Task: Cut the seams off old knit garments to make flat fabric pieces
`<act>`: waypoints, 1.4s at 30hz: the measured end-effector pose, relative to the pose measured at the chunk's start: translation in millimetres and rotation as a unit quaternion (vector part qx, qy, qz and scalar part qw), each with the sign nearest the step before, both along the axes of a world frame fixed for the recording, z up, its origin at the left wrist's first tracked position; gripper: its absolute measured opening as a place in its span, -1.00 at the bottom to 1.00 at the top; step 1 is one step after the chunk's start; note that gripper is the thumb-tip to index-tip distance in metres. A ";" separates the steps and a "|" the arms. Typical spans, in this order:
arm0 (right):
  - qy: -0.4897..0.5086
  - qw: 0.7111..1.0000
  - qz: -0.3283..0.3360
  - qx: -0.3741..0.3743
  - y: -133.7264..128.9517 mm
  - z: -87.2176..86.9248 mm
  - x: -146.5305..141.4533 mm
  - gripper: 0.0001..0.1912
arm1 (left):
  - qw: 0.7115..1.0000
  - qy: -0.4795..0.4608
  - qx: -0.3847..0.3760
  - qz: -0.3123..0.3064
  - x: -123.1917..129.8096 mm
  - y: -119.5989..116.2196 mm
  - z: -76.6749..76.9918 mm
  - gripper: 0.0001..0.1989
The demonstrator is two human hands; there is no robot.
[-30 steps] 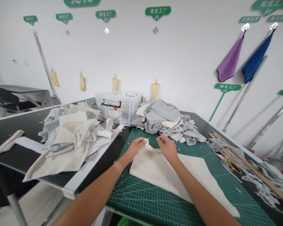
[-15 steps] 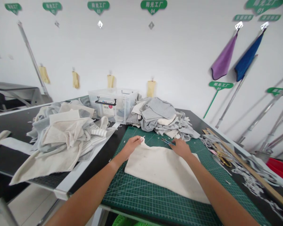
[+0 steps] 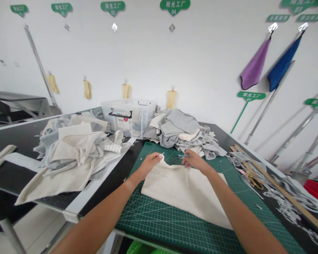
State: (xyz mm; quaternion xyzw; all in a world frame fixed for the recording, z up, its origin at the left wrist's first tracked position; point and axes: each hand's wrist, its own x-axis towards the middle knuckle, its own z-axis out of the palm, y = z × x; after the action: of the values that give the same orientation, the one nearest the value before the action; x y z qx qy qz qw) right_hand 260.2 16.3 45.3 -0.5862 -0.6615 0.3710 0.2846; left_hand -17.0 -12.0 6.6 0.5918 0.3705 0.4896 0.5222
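Above green mat (image 3: 159,223), bare nearside, left grip (image 3: 151,161) pinching edge of cream cloth (image 3: 175,187), right grip (image 3: 196,161) closed round blue snips (image 3: 182,156)

Right hand (image 3: 194,160): fingertips bare 1.0 s ago, now gripping the slim blue-handled snips (image 3: 184,155). Snips: then lying on the green gridded cutting mat (image 3: 159,220); at 0.5 s ago angled up-left under the hand, now nearer level, tips leftward, nearer the left hand (image 3: 152,161). Right forearm (image 3: 235,204) now covers more of the cream rectangular fabric piece's (image 3: 177,190) right side.
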 end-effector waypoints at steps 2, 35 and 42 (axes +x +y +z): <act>0.134 0.989 0.053 -0.043 -10.4 9.5 -25.6 -0.83 | 1.000 -0.001 0.004 0.001 0.6 0.6 -0.4 -0.58; 0.474 0.879 -0.016 -0.058 -25.6 -30.8 -71.3 -0.68 | 0.998 0.053 0.036 0.006 1.4 5.1 -2.0 -0.57; 0.437 0.896 -0.070 -0.030 -21.4 -35.4 -64.0 -0.55 | 0.998 0.055 0.027 0.007 2.5 6.1 -2.1 -0.58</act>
State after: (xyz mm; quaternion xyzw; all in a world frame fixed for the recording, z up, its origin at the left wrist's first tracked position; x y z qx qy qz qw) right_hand 196.2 -5.1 9.9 -0.4180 -0.4161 0.5891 0.5524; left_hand -14.6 -5.9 4.5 0.6291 0.3890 0.4701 0.4815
